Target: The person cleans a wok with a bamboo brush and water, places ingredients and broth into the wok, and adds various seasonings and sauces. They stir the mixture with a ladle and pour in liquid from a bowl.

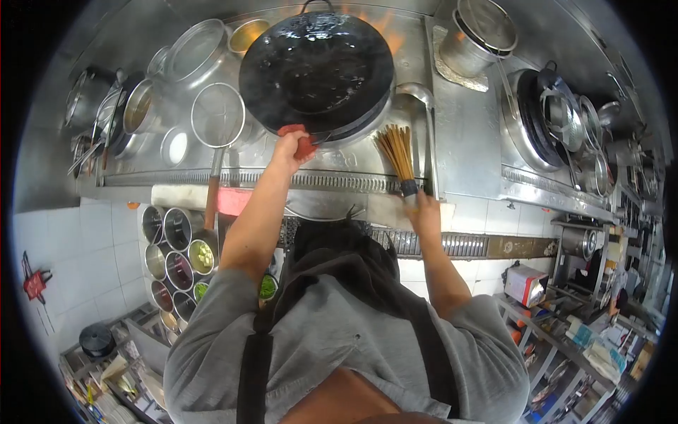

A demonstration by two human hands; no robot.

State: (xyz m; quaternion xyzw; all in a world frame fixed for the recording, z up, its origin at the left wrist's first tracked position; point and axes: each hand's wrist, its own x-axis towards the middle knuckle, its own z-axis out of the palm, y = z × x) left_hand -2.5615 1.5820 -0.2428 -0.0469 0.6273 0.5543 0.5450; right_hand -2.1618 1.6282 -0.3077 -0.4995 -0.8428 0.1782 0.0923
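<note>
Both arms reach forward toward the metal table (462, 134), the left arm (256, 219) slanting rightward, the right arm (446, 272) leaning slightly left. The left hand (291, 148) is curled round a bunched red cloth (305, 147) at the near rim of the wok (318, 78); whether its fingers also grip the wok's near handle (322, 138) cannot be told. The right hand (425, 212) closes on the handle end of the brush (397, 155) at the table's near edge.

The brush lies to the right of the wok, its long axis running forward and a little left, bristles pointing away from the person. The wok's far loop handle (318, 3) points forward.

Tan, stiff bristles fan out from a dark band. The wok is round and black, with glossy highlights inside; orange flames (385, 28) show behind it.
</note>
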